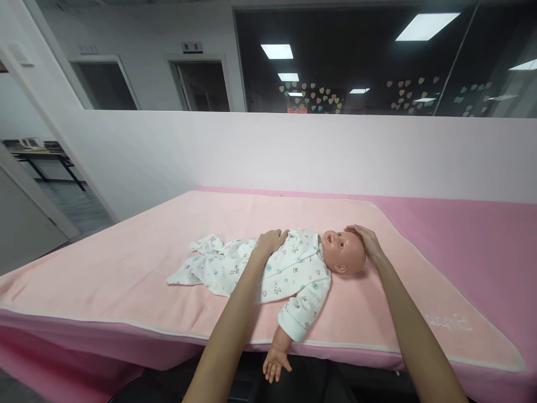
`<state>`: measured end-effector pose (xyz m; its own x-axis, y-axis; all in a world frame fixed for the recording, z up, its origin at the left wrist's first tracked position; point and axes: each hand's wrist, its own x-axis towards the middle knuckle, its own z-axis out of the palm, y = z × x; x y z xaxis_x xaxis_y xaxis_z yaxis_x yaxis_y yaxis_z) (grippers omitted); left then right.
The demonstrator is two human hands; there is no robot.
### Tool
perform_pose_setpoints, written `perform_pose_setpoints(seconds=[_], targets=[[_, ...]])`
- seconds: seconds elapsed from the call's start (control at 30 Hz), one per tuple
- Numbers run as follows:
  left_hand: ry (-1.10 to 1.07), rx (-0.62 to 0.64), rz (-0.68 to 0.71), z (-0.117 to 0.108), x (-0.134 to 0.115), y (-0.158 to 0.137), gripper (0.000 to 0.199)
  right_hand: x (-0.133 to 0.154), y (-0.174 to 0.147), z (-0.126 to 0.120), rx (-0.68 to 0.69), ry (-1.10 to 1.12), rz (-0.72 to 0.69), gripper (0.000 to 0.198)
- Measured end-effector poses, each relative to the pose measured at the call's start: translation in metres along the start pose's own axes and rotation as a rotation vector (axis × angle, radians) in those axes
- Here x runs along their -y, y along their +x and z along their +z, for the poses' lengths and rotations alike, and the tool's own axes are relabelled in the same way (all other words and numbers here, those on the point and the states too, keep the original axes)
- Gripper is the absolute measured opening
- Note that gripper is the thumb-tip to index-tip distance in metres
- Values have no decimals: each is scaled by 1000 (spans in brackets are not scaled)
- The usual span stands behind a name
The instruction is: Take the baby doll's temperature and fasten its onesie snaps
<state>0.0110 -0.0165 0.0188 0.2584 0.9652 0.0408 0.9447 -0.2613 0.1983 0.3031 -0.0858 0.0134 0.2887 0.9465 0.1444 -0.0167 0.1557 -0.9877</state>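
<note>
A baby doll (344, 254) lies on its back on a peach-coloured blanket (138, 263), its head toward the right. It wears a white printed top (293, 268) and matching trousers (222, 268). My left hand (272, 242) rests flat on the far side of the doll's belly, fingers stretched out. Against the crown of the doll's head lies my right hand (366, 239), its fingers extended along the top and holding nothing. The doll's near arm reaches over the front edge, with its plastic hand (277, 358) hanging palm up. Its feet are hidden inside the trouser legs.
Beneath the blanket is a pink sheet (474, 240) that drapes over the front edge. A white low wall (293, 151) with dark glass (356, 61) above runs behind. At the far left, a desk (42, 154) shows through an opening.
</note>
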Motion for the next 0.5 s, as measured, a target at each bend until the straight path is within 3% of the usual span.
perform_pose_setpoints(seconds=[0.07,0.13,0.5], targets=[[-1,-2,3,0,0,0,59,7,-7,5,168,-6,35,31],[-2,-4,2,0,-1,0,59,8,-11,6,248,-11,83,35],[-5,-12,-12,1,-1,-1,58,-16,-9,-8,284,161,330,42]])
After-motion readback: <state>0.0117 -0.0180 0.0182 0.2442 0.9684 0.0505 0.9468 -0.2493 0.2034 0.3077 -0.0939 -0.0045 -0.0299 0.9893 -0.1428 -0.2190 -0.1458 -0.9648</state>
